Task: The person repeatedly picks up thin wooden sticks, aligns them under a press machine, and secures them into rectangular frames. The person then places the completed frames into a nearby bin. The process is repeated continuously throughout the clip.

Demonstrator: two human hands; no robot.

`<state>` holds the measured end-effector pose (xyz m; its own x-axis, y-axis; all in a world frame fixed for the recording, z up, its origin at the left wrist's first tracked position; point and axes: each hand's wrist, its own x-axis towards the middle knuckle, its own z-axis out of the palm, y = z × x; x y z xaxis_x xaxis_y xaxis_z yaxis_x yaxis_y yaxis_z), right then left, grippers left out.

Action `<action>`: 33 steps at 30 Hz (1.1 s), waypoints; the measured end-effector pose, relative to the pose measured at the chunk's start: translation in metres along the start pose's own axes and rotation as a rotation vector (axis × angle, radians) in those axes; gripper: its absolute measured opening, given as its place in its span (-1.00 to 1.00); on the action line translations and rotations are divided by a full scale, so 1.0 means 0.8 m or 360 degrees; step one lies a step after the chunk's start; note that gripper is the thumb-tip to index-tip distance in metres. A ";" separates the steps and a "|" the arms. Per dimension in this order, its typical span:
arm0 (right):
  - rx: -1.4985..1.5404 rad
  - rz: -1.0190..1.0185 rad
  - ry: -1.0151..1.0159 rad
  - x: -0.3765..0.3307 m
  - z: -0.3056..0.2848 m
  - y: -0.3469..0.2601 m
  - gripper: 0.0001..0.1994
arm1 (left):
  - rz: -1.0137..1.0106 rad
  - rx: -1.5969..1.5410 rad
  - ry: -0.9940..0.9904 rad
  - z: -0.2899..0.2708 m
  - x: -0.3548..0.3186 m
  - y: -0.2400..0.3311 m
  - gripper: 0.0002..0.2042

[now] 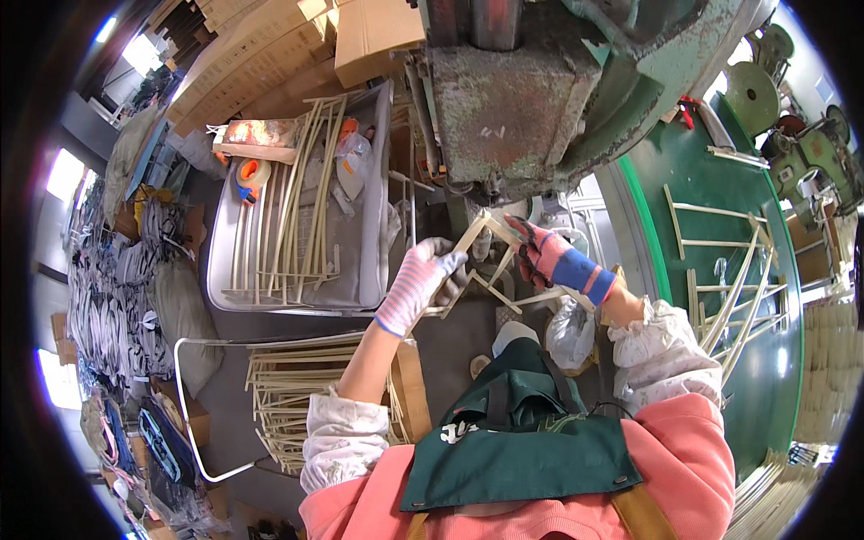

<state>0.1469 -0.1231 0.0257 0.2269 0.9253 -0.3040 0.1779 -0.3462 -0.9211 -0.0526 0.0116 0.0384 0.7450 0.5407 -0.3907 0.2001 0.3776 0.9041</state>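
Note:
Both my hands wear work gloves and hold a pale wooden strip frame (471, 236), its near corner directly below the head of a machine. My left hand (421, 281), in a pink-and-white striped glove with grey fingertips, is closed round the strip left of that corner. On the other side my right hand (555, 258), in a pink and blue glove with dark fingertips, grips the strip running right from the corner. The frame's lower strips cross beneath my hands, partly hidden. Overhead hangs the worn, heavy machine head (513, 112), with paint flaking off it.
To the left, a grey tray (373, 270) holds loose wooden strips, a tape roll (254, 173) and a small box (261, 135). Below it stands a stack of strips (306, 387). A green table (756, 414) on the right carries assembled frames (720, 207). Cardboard boxes (378, 40) rise behind.

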 end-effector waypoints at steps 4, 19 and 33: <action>0.0165 0.0171 -0.0023 -0.019 -0.018 0.009 -0.83 | -0.0135 0.0125 -0.0019 -0.022 -0.025 -0.002 -0.80; 0.0292 0.0234 -0.0113 -0.030 -0.028 0.014 -0.82 | -0.0180 0.0321 -0.0036 -0.043 -0.015 0.009 -0.75; 0.0268 0.0083 -0.0133 -0.039 -0.029 -0.006 -0.79 | 0.0256 0.0726 0.0049 -0.044 -0.014 0.018 -0.78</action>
<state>0.1608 -0.1540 0.0456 0.1502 0.9188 -0.3650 0.0036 -0.3697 -0.9291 -0.0800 0.0376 0.0500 0.7715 0.5897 -0.2387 0.3478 -0.0769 0.9344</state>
